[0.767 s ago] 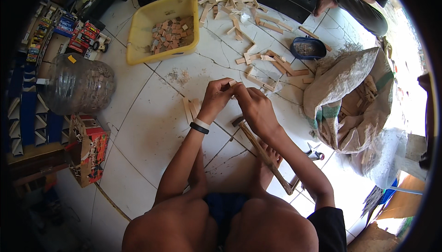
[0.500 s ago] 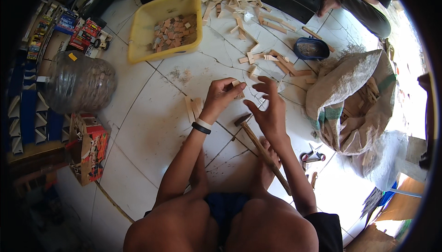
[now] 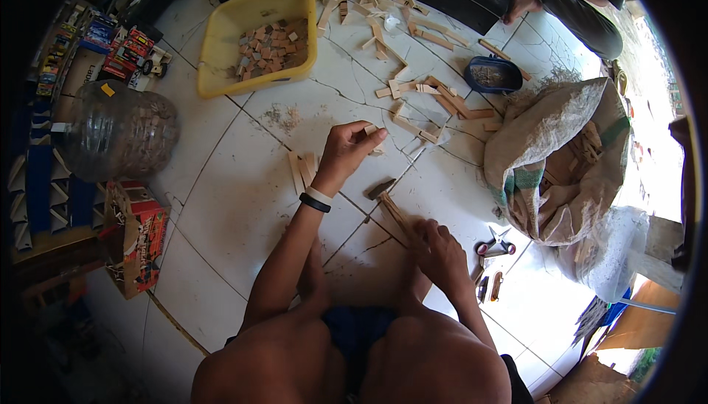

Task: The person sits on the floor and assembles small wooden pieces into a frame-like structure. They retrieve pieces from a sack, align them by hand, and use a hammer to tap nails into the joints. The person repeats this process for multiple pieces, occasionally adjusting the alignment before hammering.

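While pinching a small pale wood block (image 3: 371,130), left hand (image 3: 346,149); right hand (image 3: 440,250) clasping wooden hammer handle (image 3: 398,216)

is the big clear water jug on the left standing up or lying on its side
Lying on its side. The clear jug rests lengthwise on the floor, its neck pointing left toward the blue boxes.
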A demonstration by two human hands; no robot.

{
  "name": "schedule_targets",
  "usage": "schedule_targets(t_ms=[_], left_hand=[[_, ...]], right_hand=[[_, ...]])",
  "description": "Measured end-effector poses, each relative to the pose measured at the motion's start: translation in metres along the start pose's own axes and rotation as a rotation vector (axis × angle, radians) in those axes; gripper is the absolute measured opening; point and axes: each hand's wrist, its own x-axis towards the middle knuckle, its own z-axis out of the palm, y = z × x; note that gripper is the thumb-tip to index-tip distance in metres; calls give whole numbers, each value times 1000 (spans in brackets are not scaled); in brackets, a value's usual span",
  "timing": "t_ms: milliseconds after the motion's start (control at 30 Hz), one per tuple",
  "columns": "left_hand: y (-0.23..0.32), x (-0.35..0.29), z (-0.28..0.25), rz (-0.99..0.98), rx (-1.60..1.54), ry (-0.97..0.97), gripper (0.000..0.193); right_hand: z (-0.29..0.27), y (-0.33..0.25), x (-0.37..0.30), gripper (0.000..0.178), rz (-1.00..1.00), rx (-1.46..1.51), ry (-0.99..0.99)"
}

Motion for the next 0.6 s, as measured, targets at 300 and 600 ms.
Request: schedule_targets(t_ms=[300,600], left_hand=[[-2,0,0,-43,-76,-33,29],[0,0,0,-80,-130,-31,31]], right_hand=[[-32,8,-35,39,161,229,-269],[-55,-33,-36,63,-15,345,195]])
